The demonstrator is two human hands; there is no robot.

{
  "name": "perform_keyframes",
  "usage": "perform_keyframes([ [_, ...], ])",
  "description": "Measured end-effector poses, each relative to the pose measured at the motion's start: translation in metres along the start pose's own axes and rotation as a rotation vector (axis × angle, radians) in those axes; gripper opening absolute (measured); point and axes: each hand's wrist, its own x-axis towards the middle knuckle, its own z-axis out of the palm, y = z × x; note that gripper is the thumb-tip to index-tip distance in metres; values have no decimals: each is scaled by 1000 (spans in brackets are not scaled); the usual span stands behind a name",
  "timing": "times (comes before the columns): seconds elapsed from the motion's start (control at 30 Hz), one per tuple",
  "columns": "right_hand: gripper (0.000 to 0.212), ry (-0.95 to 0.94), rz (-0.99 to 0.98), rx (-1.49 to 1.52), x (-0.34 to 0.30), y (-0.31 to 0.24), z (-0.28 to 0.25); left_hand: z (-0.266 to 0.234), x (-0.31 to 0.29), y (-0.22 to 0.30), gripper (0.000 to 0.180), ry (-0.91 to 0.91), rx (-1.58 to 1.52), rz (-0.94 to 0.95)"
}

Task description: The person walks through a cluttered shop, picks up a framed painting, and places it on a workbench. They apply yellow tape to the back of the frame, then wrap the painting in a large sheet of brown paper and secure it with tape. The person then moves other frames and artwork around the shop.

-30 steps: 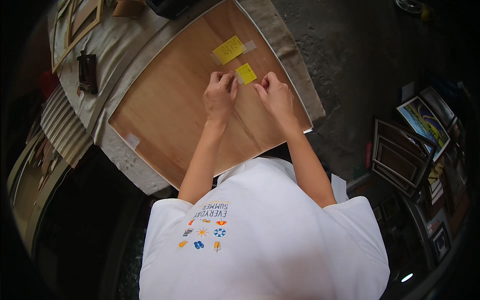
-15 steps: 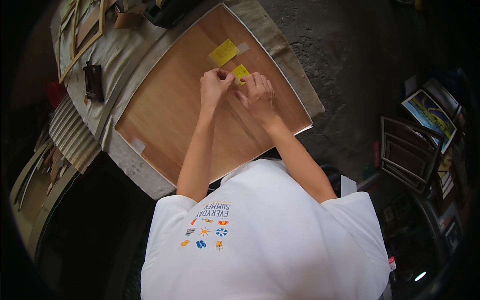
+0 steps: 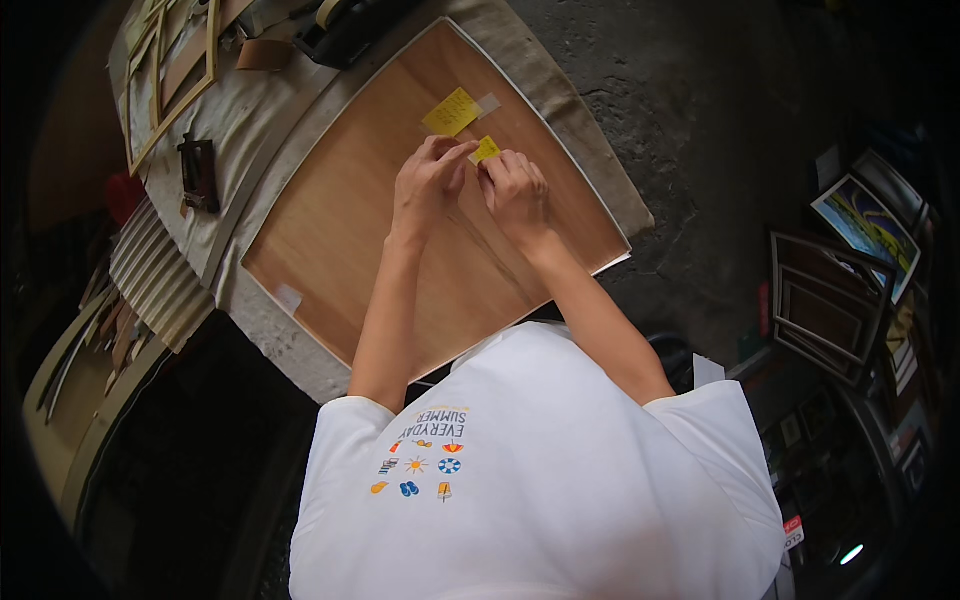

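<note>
A flat brown wooden board (image 3: 380,250) with a white edge lies in front of me. Near its upper part is a yellow paper note (image 3: 453,112) with a strip of clear tape (image 3: 488,104) at its right. Just below sits a smaller yellow note (image 3: 487,149), partly covered by my fingers. My left hand (image 3: 425,190) is at its left side, fingers stretched toward it, thumb apart, with nothing visible in the grasp. My right hand (image 3: 518,195) has its fingers curled and pressed together at the small note's lower edge; the thumb tip is partly hidden.
Left of the board, a cloth-covered table (image 3: 245,150) bears a dark staple gun (image 3: 198,172), thin wooden frames (image 3: 165,90) and a black tape dispenser (image 3: 345,35). A corrugated sheet (image 3: 160,270) is beyond the table's left edge. Picture frames (image 3: 825,300) are stacked at the right.
My left hand's fingers have spread from a pinch and extended toward the small note. My right fingers have curled in and now cover more of the note's lower part.
</note>
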Motion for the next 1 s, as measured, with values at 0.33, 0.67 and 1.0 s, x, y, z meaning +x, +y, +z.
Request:
perform_keyframes([
  [0.33, 8, -40, -10, -57, 4, -8, -5, 14, 6, -17, 23, -206, -412, -549],
  [0.67, 10, -6, -15, -24, -1, -4, 8, 27, 3, -32, 26, -179, -313, -615],
  [1.0, 7, -32, -53, -106, 0, -7, 10, 27, 5, -23, 24, -156, -246, -606],
])
